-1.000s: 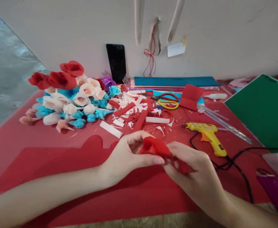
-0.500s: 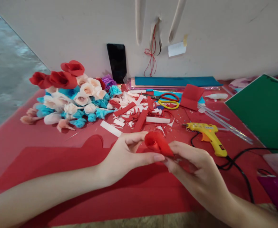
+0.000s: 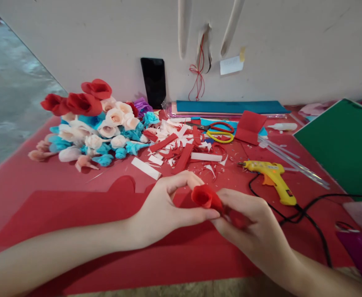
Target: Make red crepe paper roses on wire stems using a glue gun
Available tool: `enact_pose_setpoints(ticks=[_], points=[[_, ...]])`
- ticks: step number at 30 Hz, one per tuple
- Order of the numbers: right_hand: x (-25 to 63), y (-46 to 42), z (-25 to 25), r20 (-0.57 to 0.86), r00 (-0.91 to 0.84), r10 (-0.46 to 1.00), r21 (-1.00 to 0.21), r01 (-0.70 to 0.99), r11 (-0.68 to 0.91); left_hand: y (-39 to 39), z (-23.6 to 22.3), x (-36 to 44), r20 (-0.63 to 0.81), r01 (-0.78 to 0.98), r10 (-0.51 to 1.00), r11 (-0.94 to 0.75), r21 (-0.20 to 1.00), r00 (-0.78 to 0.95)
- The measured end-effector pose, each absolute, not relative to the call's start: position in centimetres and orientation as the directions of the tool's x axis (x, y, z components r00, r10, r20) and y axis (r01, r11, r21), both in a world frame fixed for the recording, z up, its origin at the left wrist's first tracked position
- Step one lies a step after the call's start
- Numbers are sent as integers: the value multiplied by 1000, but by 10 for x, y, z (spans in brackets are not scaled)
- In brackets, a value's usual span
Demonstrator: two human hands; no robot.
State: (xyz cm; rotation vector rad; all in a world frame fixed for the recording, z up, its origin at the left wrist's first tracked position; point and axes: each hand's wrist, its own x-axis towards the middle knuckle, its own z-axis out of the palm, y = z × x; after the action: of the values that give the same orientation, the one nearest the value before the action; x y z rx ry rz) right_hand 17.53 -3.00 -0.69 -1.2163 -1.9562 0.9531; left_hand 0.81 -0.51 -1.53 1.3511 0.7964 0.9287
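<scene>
Between both hands is a small red paper flower (image 3: 206,197), rolled into a cup with its opening turned toward me. My left hand (image 3: 171,206) curls around its left side, thumb against the lower edge and index finger behind the top. My right hand (image 3: 249,218) pinches its base from the right, partly hiding it. Below them, red paper sheets (image 3: 84,214) lie on the red table, with a rounded red petal piece (image 3: 123,185) at their back edge. To the right rests a yellow hot glue gun (image 3: 270,175) with a black cord.
Paper flowers (image 3: 106,128) in red, cream and blue are piled at back left. Paper scraps (image 3: 181,144) and scissors (image 3: 219,132) lie behind the hands. A black phone (image 3: 154,82) leans on the wall. Clear glue sticks (image 3: 292,161) and a green board (image 3: 341,148) are at right.
The red flower has turned and its rolled strip now forms a rounder cup. My right hand has closed in around its base, and my left fingers have shifted slightly right.
</scene>
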Motion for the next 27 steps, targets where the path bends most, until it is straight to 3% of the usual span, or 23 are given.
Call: enact_pose_setpoints(ticks=[5,18,23,27], points=[[177,-30,-5,195,-396,897,-807,456,377,-5,-12,7,91,15,892,-109,994,442],[189,-37,1,133,-461,877,-819,448,359,6,4,-4,160,146,750,-324,935,641],[190,-40,3,78,-478,875,-818,471,330,6,6,-5,166,140,736,-335,932,656],[188,-39,6,93,-425,901,-801,505,321,4,4,-4,137,99,771,-251,963,622]])
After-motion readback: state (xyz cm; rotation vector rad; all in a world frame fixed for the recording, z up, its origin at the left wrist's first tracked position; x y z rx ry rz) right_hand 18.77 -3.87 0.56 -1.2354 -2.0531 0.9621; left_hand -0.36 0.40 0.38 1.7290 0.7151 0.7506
